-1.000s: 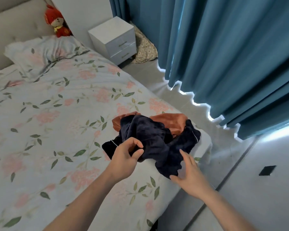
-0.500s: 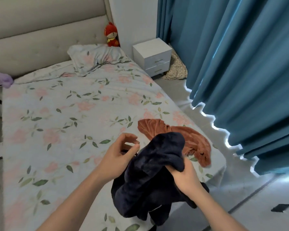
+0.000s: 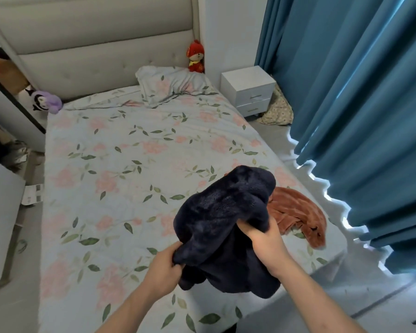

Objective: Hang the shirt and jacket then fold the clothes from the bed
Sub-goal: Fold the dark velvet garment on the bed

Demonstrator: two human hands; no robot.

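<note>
A dark navy fleece garment [image 3: 223,212] hangs bunched in the air above the foot of the bed [image 3: 130,164]. My left hand [image 3: 165,267] pinches its lower left edge. My right hand [image 3: 265,243] grips a fold on its right side. A rust-orange garment [image 3: 298,212] lies crumpled on the floral sheet near the bed's right edge, just beyond my right hand and partly hidden by the navy one.
A floral pillow [image 3: 175,85] lies at the headboard, with a red plush toy [image 3: 196,56] behind it and a purple plush [image 3: 45,102] at the far left. A white nightstand [image 3: 249,90] and blue curtains [image 3: 358,104] stand to the right.
The navy garment has been lifted off the orange one. My right hand took hold of it first, then my left hand closed on its lower edge. The view tilted up.
</note>
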